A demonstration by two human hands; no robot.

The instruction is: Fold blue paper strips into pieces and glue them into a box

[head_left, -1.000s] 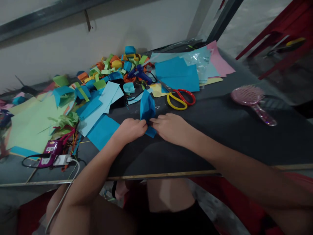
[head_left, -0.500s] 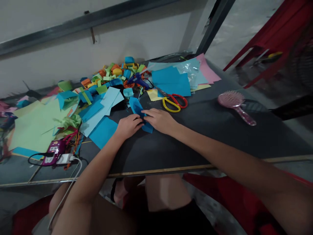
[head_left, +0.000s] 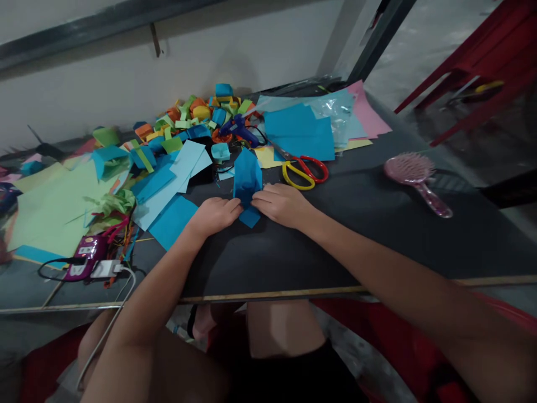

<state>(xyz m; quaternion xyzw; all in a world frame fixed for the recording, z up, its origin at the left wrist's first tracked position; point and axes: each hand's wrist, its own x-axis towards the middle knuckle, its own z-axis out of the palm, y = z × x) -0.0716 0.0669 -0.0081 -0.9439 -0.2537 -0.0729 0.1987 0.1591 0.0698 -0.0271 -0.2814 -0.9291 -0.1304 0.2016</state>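
Between my hands a folded piece of blue paper (head_left: 247, 176) stands partly raised off the dark table, with a small flap lying flat toward me. My left hand (head_left: 218, 215) pinches its lower left edge with the fingertips. On the opposite side my right hand (head_left: 285, 206) grips the lower right edge, thumb and fingers closed together. Just right of the paper lie scissors (head_left: 305, 170) with one red and one yellow handle loop. Left of my left hand rest a flat blue sheet (head_left: 173, 221) and pale blue sheets (head_left: 188, 168).
Behind the paper sit a blue glue gun (head_left: 239, 129) and a pile of small folded paper pieces (head_left: 184, 120). A pink hairbrush (head_left: 413, 173) lies to the right. Purple power strip (head_left: 86, 254) with cables at left. Blue sheets (head_left: 293, 131) lie at the back.
The blue paper has turned from a slant to more upright, its fold opened wider. My hands have shifted to either side of its lower end. The whole view has tilted slightly.
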